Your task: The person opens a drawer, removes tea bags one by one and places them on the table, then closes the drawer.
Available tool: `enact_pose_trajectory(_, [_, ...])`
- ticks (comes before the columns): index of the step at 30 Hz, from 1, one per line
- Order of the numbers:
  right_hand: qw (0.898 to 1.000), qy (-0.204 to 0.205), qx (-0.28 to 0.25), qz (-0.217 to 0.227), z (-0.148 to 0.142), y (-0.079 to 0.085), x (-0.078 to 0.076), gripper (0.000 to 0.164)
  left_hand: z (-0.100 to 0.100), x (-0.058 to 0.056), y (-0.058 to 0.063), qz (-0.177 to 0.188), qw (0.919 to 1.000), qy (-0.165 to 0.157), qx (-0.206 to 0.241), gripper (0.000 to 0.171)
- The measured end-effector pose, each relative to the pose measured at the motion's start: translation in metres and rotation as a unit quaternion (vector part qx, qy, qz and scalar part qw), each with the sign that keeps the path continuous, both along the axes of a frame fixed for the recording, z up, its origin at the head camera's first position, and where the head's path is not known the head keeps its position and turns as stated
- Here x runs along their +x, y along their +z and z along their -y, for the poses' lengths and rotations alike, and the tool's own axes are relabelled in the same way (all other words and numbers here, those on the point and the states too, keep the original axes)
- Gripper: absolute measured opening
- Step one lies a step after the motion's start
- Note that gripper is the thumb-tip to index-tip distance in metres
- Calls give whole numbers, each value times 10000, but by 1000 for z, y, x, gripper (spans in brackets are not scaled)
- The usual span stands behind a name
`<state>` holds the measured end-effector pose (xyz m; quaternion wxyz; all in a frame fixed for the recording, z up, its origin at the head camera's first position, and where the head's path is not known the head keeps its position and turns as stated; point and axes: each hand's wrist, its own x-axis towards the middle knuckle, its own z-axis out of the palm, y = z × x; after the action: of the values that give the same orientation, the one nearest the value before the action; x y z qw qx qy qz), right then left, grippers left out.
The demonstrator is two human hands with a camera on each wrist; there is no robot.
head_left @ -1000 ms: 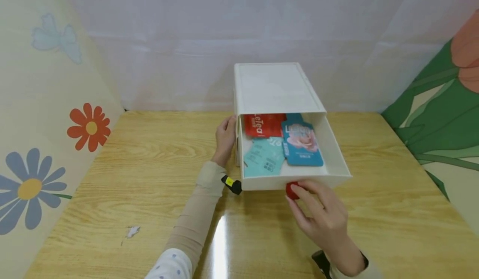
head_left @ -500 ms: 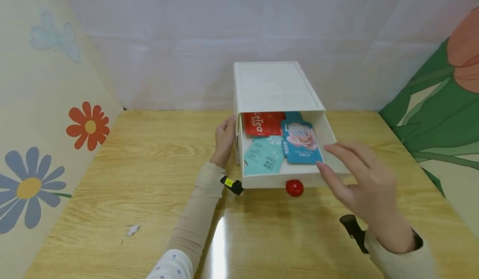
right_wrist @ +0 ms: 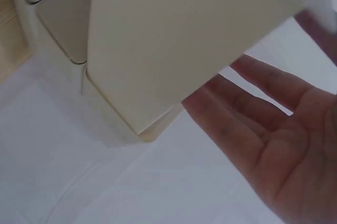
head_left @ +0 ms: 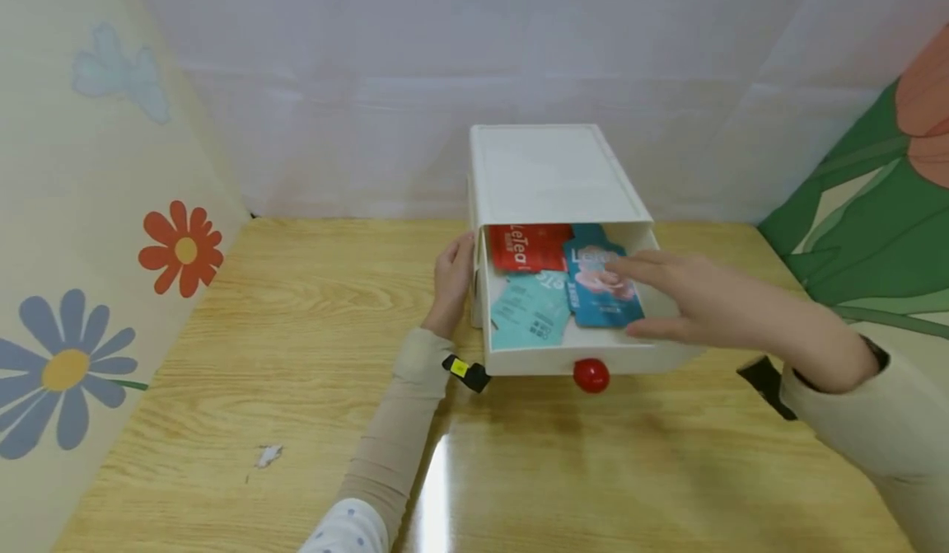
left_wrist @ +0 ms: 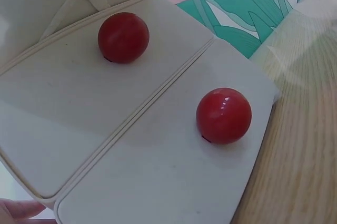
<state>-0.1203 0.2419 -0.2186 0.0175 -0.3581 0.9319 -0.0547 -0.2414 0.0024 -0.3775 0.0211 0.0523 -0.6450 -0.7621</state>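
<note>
A white cabinet (head_left: 559, 170) has its top drawer (head_left: 534, 362) pulled out, a red knob (head_left: 591, 376) on the front. Inside lie a red LeTea packet (head_left: 530, 248), a pale teal packet (head_left: 532, 312) and a blue packet (head_left: 604, 302) with a pink flower. My left hand (head_left: 448, 289) rests against the cabinet's left side; its fingertips (left_wrist: 21, 209) show at the edge in the left wrist view. Over the drawer's right wall reaches my right hand (head_left: 693, 297), fingers extended above the blue packet, holding nothing. The right wrist view shows it beside the drawer's outer wall (right_wrist: 184, 34).
Below the pulled-out drawer, two closed drawer fronts carry red knobs, an upper knob (left_wrist: 124, 38) and a lower knob (left_wrist: 224, 116). The cabinet stands on a wooden table (head_left: 319, 289) near a white cloth backdrop (head_left: 356, 124). Painted panels (head_left: 81, 207) flank the table.
My right hand has let go of the red knob, moved right and up, and come in over the drawer's right side. The left hand stays at the cabinet.
</note>
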Motion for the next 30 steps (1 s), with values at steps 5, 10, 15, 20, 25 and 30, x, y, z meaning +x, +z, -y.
enact_pose_trajectory(5, [9974,-97,440,562,14,1,-14,86,-1,-2,1,3,9998,145,-96,42])
enact_pose_trajectory(10, [9920,-327,720,982,24,-6,-24,96,-3,-2,0,-29,9996,185,-189,43])
enact_pose_trajectory(15, [9890,-417,1038,964,27,-17,-32,102,-4,-1,-1,-124,9993,224,-276,43])
enact_pose_trajectory(20, [9875,-616,1010,1042,25,-26,-34,104,-5,0,-2,-141,9994,209,-218,42])
enact_pose_trajectory(25, [9861,-796,835,1195,25,-29,-35,100,-5,0,-2,-115,9991,317,-260,42])
enact_pose_trajectory(30, [9900,-631,731,1029,26,-25,-34,93,-3,-1,-2,-98,9987,413,-281,41])
